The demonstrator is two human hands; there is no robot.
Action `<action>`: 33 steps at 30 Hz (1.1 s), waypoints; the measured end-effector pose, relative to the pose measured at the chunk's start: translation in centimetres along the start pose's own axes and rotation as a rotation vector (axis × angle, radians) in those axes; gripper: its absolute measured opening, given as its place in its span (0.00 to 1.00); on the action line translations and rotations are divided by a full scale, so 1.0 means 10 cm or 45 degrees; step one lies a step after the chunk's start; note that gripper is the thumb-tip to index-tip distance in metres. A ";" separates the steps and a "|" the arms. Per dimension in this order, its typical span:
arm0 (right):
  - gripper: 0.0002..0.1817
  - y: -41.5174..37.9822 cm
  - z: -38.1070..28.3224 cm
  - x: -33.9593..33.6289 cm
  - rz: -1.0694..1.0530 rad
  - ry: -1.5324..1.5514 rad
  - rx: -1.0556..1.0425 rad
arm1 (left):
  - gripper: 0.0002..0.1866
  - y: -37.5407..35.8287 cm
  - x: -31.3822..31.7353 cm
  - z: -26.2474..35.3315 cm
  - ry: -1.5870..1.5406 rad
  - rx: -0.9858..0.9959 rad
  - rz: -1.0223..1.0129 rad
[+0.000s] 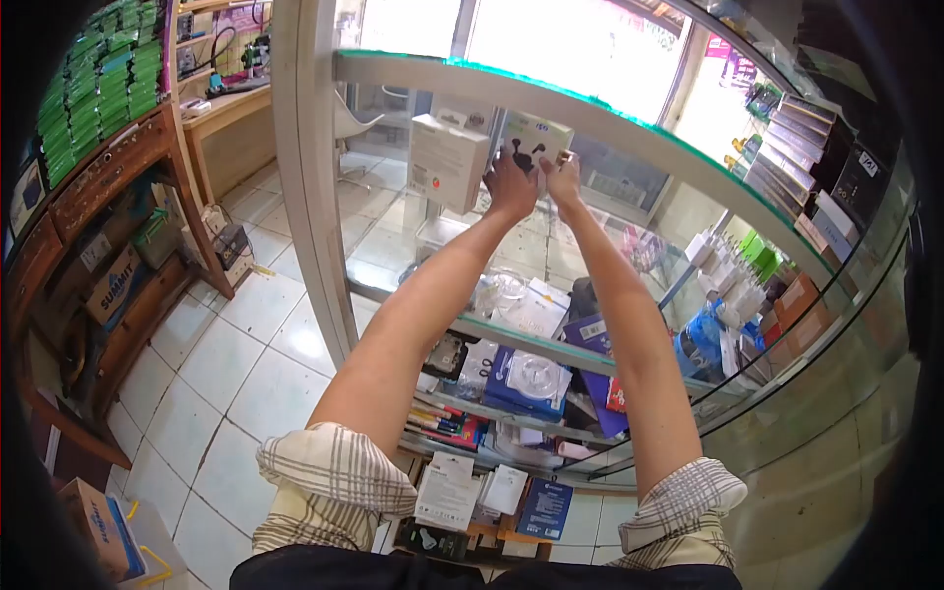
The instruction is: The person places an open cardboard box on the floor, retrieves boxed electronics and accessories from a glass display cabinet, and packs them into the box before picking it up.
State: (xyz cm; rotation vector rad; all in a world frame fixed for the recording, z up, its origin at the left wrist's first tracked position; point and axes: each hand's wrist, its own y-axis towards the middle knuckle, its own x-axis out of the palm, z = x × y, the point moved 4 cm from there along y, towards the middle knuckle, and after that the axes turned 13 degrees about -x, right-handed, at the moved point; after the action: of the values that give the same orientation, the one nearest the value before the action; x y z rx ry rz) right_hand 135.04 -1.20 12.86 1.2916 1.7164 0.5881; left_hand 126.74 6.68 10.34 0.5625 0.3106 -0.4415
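Observation:
My two arms reach through the open side of a glass display case to its upper shelf. My left hand (510, 189) is at the lower left of a pale earphone box (551, 133) with dark earbuds printed on its front. On that box's right side is my right hand (563, 183), its thumb in front and fingers bent at the edge. Both hands look closed on the box, though some fingertips are hidden. Just left of my left hand stands a white hang-tab box (444, 162), upright on the glass shelf (393, 236).
Lower shelves hold a coiled white cable (536, 376), pens and packets. Chargers (737, 270) and boxes crowd the right side. Below lie more boxes (447, 489). A wooden cabinet (108, 187) with green packs stands left. The case's frame post (307, 147) rises beside my left arm.

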 end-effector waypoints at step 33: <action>0.26 -5.06 -1.32 -2.45 0.117 0.039 0.856 | 0.22 -4.96 -0.90 -0.53 -0.713 -0.092 -0.835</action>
State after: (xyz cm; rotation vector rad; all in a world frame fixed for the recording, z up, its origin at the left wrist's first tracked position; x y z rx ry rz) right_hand 99.55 -39.76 -11.43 1.8329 1.9693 0.0640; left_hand 94.29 -25.02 -12.30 0.2339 -0.0399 -1.1878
